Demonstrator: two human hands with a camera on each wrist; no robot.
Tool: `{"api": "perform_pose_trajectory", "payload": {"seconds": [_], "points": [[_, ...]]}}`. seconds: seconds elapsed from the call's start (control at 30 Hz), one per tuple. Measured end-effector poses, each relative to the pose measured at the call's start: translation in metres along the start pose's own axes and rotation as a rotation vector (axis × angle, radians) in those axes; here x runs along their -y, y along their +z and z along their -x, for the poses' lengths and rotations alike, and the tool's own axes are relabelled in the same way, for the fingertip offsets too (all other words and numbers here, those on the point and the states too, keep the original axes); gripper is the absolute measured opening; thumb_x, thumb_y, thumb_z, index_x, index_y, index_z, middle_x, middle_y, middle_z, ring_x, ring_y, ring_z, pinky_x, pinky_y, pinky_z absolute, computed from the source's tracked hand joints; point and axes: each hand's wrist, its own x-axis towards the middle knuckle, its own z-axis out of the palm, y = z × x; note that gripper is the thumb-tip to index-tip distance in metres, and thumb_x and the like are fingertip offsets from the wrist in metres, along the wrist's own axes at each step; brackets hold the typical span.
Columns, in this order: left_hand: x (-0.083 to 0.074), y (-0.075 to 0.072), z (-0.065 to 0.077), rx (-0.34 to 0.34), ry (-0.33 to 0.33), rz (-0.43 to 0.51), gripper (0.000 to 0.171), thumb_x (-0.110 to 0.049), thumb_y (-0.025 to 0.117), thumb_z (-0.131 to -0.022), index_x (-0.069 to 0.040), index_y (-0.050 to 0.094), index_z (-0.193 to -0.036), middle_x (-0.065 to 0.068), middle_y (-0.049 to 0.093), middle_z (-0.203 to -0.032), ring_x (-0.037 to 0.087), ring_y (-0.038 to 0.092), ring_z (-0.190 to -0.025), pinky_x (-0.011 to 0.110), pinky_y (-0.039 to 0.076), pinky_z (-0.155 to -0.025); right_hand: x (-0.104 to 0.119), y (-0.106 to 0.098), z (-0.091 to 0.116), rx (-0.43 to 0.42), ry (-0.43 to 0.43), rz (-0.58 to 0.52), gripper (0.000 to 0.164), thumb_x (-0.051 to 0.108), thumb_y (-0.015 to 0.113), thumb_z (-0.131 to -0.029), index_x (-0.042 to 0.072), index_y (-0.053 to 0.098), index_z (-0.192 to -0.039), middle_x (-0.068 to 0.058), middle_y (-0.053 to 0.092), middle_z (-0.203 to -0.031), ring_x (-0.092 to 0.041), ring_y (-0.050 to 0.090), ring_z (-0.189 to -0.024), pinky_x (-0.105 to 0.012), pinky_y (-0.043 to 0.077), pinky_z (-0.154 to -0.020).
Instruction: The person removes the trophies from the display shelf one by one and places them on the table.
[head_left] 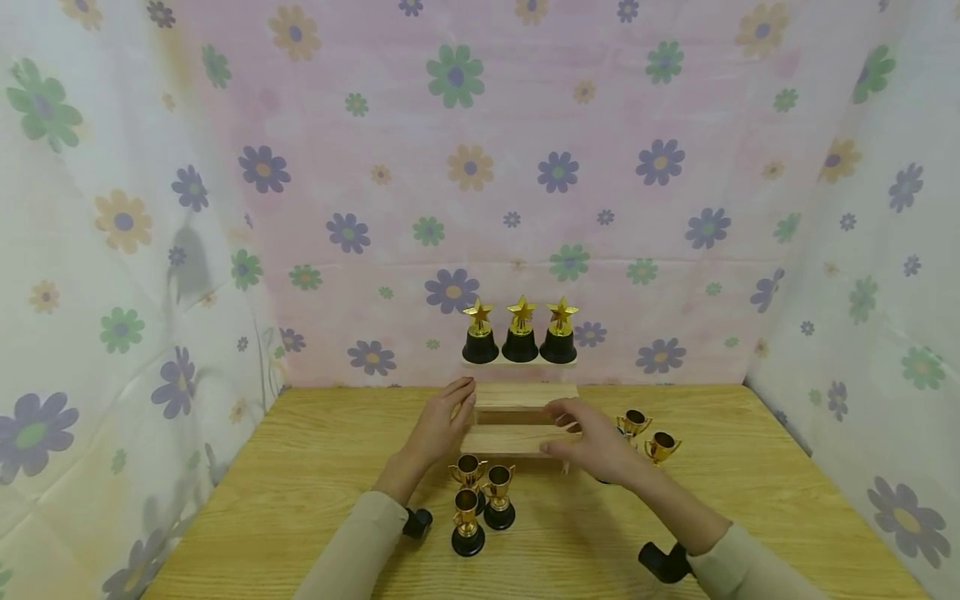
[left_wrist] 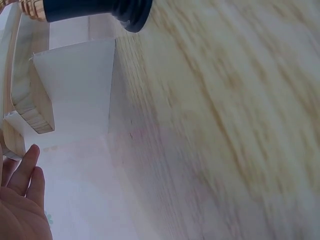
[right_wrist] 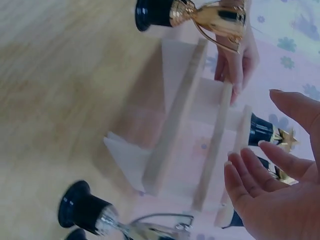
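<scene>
A small stepped wooden shelf [head_left: 510, 439] with white side supports [left_wrist: 75, 85] stands near the table's back. On its top step are three star trophies [head_left: 521, 343], gold with black bases. My left hand [head_left: 442, 421] touches the shelf's left end, its fingers fairly straight along the upper steps. At the right end is my right hand [head_left: 592, 437], thumb spread from the fingers; in the right wrist view the palm [right_wrist: 280, 200] shows nothing in it. Gold cup trophies [head_left: 467, 527] on black bases form a group of three before the shelf.
More cup trophies stand right of the shelf, including a gold cup [head_left: 662, 447], partly hidden by my right arm. Flowered cloth [head_left: 510, 183] hangs behind and at both sides of the wooden table [head_left: 330, 467]. Black fittings [head_left: 664, 563] show by both wrists.
</scene>
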Motion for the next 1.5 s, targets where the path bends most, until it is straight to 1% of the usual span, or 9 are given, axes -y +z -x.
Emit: {"api": "perform_pose_trajectory", "payload": {"seconds": [0.1,0.23,0.4,0.63,0.73,0.9,1.1,1.37,1.5], "points": [[0.000,0.001,0.000,0.007,-0.004,-0.003,0.045,-0.027,0.049,-0.111,0.002,0.057,-0.144,0.017,0.052,-0.151,0.034,0.048,-0.142,0.048,0.041,-0.116,0.003,-0.008,-0.003,-0.039,0.004,0.034,0.056,0.022,0.076,-0.094,-0.001,0.055,-0.141,-0.019,0.060,-0.134,-0.040,0.059,-0.119,-0.058,0.050,-0.101],[0.000,0.001,0.000,0.013,-0.016,0.002,0.044,-0.025,0.049,-0.111,0.002,0.057,-0.144,0.016,0.052,-0.152,0.033,0.047,-0.142,0.047,0.039,-0.117,0.006,-0.018,-0.008,-0.080,0.030,0.034,0.060,0.021,0.076,-0.094,0.000,0.050,-0.145,-0.021,0.054,-0.141,-0.042,0.055,-0.124,-0.058,0.046,-0.106],[-0.001,0.001,0.001,0.003,-0.007,0.004,0.043,-0.024,0.050,-0.110,0.003,0.058,-0.143,0.017,0.052,-0.151,0.035,0.048,-0.141,0.048,0.040,-0.117,0.003,-0.029,-0.015,-0.115,0.034,0.043,0.063,0.017,0.075,-0.094,-0.004,0.047,-0.147,-0.026,0.049,-0.142,-0.046,0.051,-0.126,-0.061,0.043,-0.108],[0.000,0.001,0.001,-0.005,0.002,0.000,0.043,-0.024,0.050,-0.110,0.004,0.058,-0.142,0.018,0.053,-0.150,0.035,0.048,-0.141,0.049,0.040,-0.117,-0.008,-0.039,-0.029,-0.161,0.048,0.068,0.070,0.019,0.075,-0.094,-0.009,0.042,-0.148,-0.031,0.047,-0.142,-0.047,0.050,-0.125,-0.062,0.043,-0.108],[0.000,0.001,0.000,0.003,-0.007,0.000,0.044,-0.025,0.049,-0.111,0.004,0.057,-0.143,0.017,0.052,-0.151,0.035,0.047,-0.142,0.048,0.040,-0.117,-0.009,-0.044,-0.034,-0.162,0.062,0.067,0.072,0.021,0.075,-0.095,-0.009,0.039,-0.150,-0.032,0.045,-0.144,-0.049,0.048,-0.126,-0.063,0.043,-0.107],[0.000,0.001,-0.001,0.022,-0.038,0.002,0.045,-0.028,0.047,-0.111,0.002,0.056,-0.144,0.016,0.051,-0.152,0.032,0.045,-0.143,0.045,0.038,-0.118,-0.009,-0.049,-0.043,-0.151,0.108,0.055,0.076,0.025,0.074,-0.096,-0.006,0.036,-0.154,-0.031,0.041,-0.148,-0.051,0.044,-0.133,-0.064,0.042,-0.109],[0.000,0.000,-0.001,0.022,-0.039,0.004,0.045,-0.028,0.047,-0.111,0.002,0.057,-0.144,0.016,0.051,-0.152,0.032,0.045,-0.143,0.045,0.038,-0.119,-0.010,-0.050,-0.056,-0.177,0.136,0.075,0.078,0.025,0.073,-0.096,-0.007,0.033,-0.154,-0.032,0.040,-0.150,-0.052,0.041,-0.136,-0.064,0.041,-0.110],[0.000,0.000,0.000,0.031,-0.049,0.004,0.045,-0.029,0.047,-0.111,0.000,0.057,-0.145,0.014,0.051,-0.152,0.032,0.046,-0.143,0.047,0.039,-0.118,-0.013,-0.053,-0.072,-0.179,0.173,0.061,0.088,0.028,0.073,-0.096,-0.008,0.022,-0.158,-0.034,0.034,-0.154,-0.052,0.037,-0.141,-0.064,0.039,-0.112],[-0.001,0.000,0.000,0.024,-0.048,0.000,0.044,-0.028,0.048,-0.111,0.000,0.057,-0.144,0.014,0.052,-0.152,0.032,0.046,-0.143,0.047,0.039,-0.118,-0.016,-0.054,-0.079,-0.178,0.193,0.044,0.089,0.030,0.072,-0.097,-0.008,0.020,-0.158,-0.034,0.031,-0.156,-0.050,0.035,-0.143,-0.064,0.038,-0.113]]}}
